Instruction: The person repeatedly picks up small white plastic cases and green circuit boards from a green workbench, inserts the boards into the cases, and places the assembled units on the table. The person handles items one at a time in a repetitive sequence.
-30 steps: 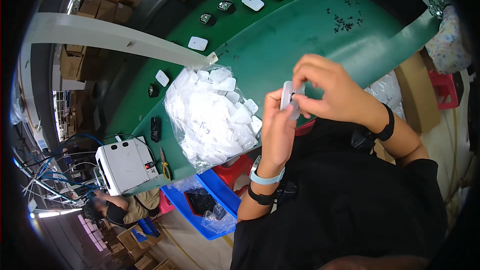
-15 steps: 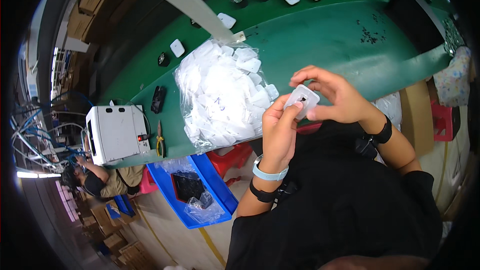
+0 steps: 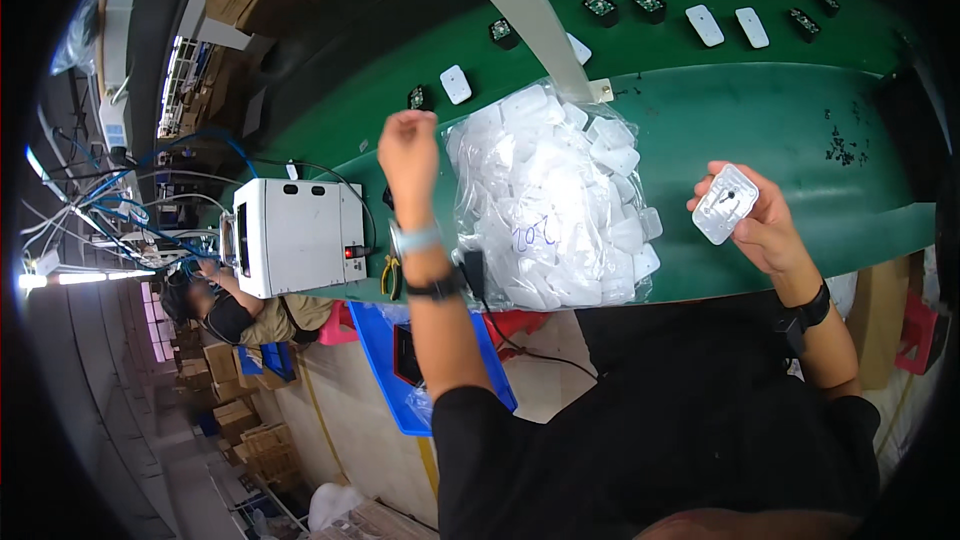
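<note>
Green worktop is curving across the workshop, and a clear bag of white parts is resting on it between the two hands. To the right of that bag, the right hand is gripping a white cover between thumb and fingers, above the worktop. It is looking thin, slightly translucent and rectangular with rounded corners, a small black piece sitting near its middle. Its ridged face is pointing up toward the camera, its long axis slanting steeply from upper right to lower left. The left hand is hovering near a black housing, fingertips bunching closely; whether they are pinching anything, I cannot tell.
</note>
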Motion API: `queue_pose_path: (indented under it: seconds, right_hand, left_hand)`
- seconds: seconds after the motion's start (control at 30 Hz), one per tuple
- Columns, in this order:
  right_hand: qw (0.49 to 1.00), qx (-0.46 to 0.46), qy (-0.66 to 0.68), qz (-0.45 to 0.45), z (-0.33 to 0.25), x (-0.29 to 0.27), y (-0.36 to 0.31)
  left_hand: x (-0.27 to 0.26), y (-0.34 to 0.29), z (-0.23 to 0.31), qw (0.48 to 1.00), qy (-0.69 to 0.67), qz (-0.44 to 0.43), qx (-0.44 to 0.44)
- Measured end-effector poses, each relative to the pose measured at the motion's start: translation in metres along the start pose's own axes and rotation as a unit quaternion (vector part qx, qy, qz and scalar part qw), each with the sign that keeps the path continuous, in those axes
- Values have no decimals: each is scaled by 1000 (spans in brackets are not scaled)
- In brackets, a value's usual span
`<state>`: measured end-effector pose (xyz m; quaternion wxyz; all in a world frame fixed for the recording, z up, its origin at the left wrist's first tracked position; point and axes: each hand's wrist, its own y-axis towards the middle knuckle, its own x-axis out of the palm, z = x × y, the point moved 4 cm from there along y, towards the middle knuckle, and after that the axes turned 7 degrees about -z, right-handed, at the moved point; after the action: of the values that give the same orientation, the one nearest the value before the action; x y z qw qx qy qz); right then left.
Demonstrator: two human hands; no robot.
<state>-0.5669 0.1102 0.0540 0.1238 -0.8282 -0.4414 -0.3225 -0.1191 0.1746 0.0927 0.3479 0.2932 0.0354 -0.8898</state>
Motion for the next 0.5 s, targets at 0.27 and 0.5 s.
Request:
queue_pose_path:
  seconds: [0.27, 0.5]
  right_hand:
    - [997, -25, -26, 64, -23, -19, -18]
    - [997, -50, 14, 58, -35, -21, -21]
  left_hand:
    - [14, 158, -158, 921, 379, -66, -62]
    - [-43, 58, -71, 996, -42, 73, -39]
